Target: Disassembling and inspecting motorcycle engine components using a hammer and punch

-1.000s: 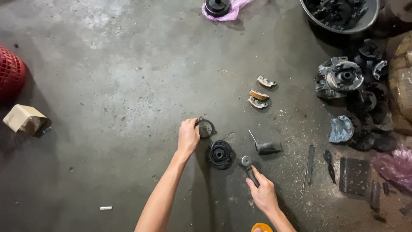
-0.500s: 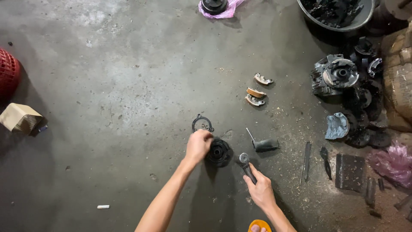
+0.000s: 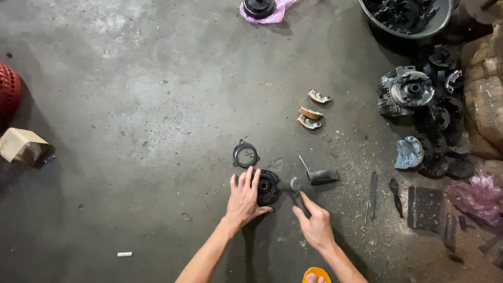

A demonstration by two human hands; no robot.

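Observation:
My left hand (image 3: 244,198) lies with spread fingers on the left side of a round black metal part (image 3: 268,186) that sits on the concrete floor. My right hand (image 3: 314,224) grips the handle of a hammer (image 3: 295,186), whose head is beside the right edge of that part. A thin black ring plate (image 3: 245,154) lies on the floor just above my left hand. A screwdriver with a dark handle (image 3: 320,175) lies to the right of the hammer head.
Three curved brake shoes (image 3: 310,113) lie further away. Greasy engine parts (image 3: 409,92), a basin of parts (image 3: 406,15), flat tools (image 3: 372,195) and pink bags (image 3: 478,192) crowd the right. A cardboard box (image 3: 21,145) and a red basket (image 3: 8,90) sit at the left.
My left hand let go of the ring plate, left it on the floor, and moved down onto the round black part. My right hand brought the hammer closer to that part.

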